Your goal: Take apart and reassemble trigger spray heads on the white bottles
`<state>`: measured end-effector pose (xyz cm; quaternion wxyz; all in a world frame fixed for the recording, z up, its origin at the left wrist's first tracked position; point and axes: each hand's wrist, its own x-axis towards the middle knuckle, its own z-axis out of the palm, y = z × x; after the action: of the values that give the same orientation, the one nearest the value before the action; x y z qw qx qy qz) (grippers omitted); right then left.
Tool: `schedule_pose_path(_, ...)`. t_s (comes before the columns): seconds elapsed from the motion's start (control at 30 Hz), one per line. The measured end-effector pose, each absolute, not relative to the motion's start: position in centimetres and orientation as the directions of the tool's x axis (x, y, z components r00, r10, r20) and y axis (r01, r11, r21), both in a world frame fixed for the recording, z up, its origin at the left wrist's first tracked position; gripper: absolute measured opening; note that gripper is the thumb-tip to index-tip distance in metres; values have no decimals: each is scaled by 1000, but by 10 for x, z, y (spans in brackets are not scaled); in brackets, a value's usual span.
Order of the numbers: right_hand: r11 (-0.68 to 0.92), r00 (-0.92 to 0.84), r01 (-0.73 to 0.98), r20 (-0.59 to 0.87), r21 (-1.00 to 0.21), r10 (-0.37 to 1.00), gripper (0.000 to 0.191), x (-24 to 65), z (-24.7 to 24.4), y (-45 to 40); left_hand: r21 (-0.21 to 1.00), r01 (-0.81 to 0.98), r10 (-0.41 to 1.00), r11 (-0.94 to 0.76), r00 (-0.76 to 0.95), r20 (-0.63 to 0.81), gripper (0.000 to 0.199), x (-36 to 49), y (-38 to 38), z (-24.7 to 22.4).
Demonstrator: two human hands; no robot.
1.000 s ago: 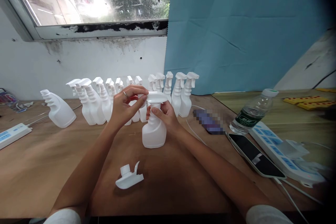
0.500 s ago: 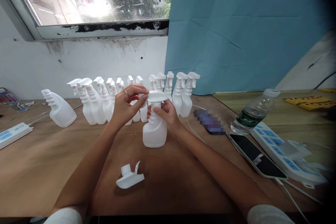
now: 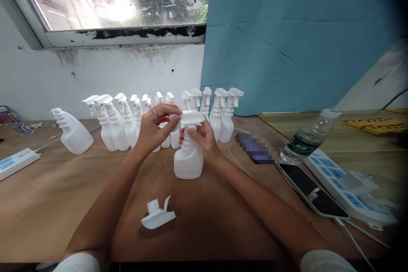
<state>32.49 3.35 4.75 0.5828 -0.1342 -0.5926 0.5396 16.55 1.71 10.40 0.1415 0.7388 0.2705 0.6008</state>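
Note:
A white spray bottle [image 3: 188,162] stands upright on the brown table, its white trigger head [image 3: 192,117] sitting on the neck. My left hand [image 3: 157,127], with a ring on one finger, pinches the left end of that head between thumb and fingertips. Wrapped round the bottle's neck from the right is my right hand [image 3: 204,138]; some of its fingers are hidden behind the bottle. Nearer to me, a loose white trigger head [image 3: 158,214] lies upside down on the table.
Several white spray bottles with heads [image 3: 227,121] stand along the wall. A headless bottle [image 3: 75,134] leans at left, near a power strip [image 3: 19,161]. At right are a water bottle [image 3: 302,142], a phone [image 3: 314,191], another power strip [image 3: 352,199] and cables.
Hardly anything differs. The whole view has shifted very slightly, and both hands keep the same hold on the bottle and its head.

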Motion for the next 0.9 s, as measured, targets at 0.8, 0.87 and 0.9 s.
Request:
schedule_pose_path(0.8, 399, -270, -408, 527, -821, 806, 35, 328, 49, 30, 552, 186, 579, -812, 152, 801, 7, 167, 18, 102)
schedule_pose_path(0.87, 435, -225, -360, 529, -826, 818, 37, 327, 51, 30, 554, 193, 582, -810, 155, 798, 6, 167, 17, 102)
schedule_pose_path(0.9, 444, -213, -349, 532, -825, 820, 39, 326, 52, 30, 555, 196, 585, -808, 157, 796, 6, 168, 16, 102)
